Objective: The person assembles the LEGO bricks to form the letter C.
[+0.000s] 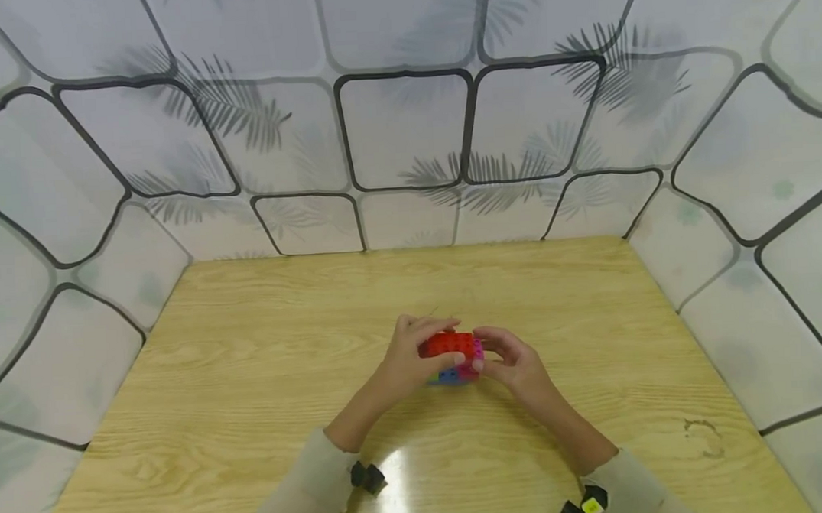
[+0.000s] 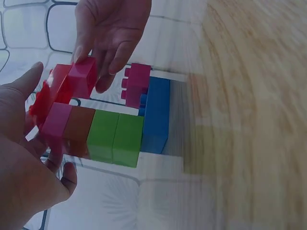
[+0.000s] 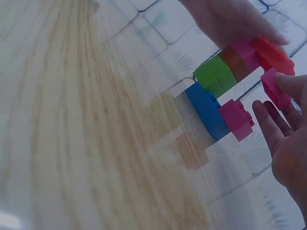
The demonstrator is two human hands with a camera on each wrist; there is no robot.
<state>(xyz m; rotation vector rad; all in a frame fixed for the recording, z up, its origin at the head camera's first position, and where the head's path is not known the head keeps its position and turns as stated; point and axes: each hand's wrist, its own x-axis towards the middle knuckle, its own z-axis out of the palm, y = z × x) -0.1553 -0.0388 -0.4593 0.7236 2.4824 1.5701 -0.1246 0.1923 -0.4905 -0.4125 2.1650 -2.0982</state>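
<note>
A toy building-block structure stands on the table, with a blue block (image 2: 157, 115) at its base. Two green blocks (image 2: 116, 136), a brown block (image 2: 79, 128) and a pink block (image 2: 56, 122) rise in a column on one end. Lying across the top is a red block (image 1: 451, 343). My left hand (image 1: 407, 361) holds the red block's end, thumb in front and fingers behind. At the red block's other end, my right hand (image 1: 515, 363) pinches a pink block (image 3: 275, 90) between thumb and fingers. Below that, separated by a gap, another pink block (image 3: 236, 120) sits on the blue base.
The wooden table (image 1: 262, 324) spreads around both hands, its surface shiny enough to mirror the blocks. A patterned cloth wall (image 1: 406, 134) encloses the back and sides. Small black clips (image 1: 368, 478) are on the sleeves.
</note>
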